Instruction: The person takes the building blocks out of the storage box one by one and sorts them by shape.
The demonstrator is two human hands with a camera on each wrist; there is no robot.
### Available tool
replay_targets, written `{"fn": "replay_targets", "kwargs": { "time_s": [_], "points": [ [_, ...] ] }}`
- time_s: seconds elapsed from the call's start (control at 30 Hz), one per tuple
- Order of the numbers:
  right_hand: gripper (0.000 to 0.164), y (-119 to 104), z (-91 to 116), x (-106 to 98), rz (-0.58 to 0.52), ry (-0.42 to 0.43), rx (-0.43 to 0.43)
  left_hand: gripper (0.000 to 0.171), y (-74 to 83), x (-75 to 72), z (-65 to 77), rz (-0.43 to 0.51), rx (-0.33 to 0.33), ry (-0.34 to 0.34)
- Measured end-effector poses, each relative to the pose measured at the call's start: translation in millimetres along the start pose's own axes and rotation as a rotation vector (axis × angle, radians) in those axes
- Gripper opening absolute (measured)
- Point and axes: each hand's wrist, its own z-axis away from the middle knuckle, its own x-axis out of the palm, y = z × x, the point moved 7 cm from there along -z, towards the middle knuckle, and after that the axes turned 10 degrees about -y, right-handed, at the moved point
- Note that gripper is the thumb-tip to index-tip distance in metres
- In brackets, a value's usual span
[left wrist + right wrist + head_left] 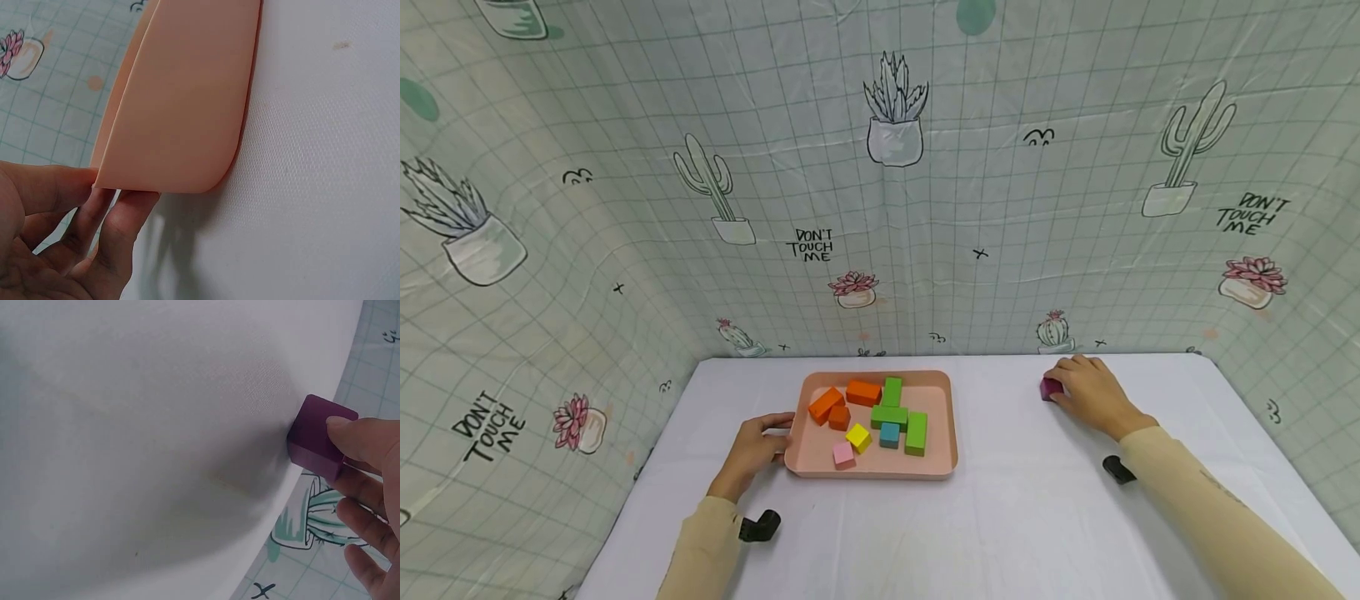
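At the far right of the table, my right hand [1092,395] pinches a purple cube [319,434] between thumb and fingers. The cube is low over the white cloth near the back edge. My left hand [748,450] grips the left side of a shallow pink tray [943,433], its fingertips at the rim and end wall [181,125]. Inside the tray lie orange blocks [863,392], green blocks [915,433], a teal cube [889,435], a yellow cube [858,437] and a pink cube [844,455]. The tray's contents are hidden in the left wrist view.
A white cloth covers the table [1000,517]. Behind it and at the sides hangs a curtain [970,200] printed with cacti and a grid. A black wrist mount sits at each sleeve, one left [761,527] and one right [1118,469].
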Motion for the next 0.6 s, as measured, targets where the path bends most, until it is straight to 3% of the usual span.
{"fn": "replay_targets", "kwargs": {
  "time_s": [0.6],
  "points": [
    [0.029, 1.3, -4.5, 0.5, -0.014, -0.006, -0.007, 0.044, -0.2, 0.2, -0.2, -0.001, 0.01, 0.003]
  ]
}}
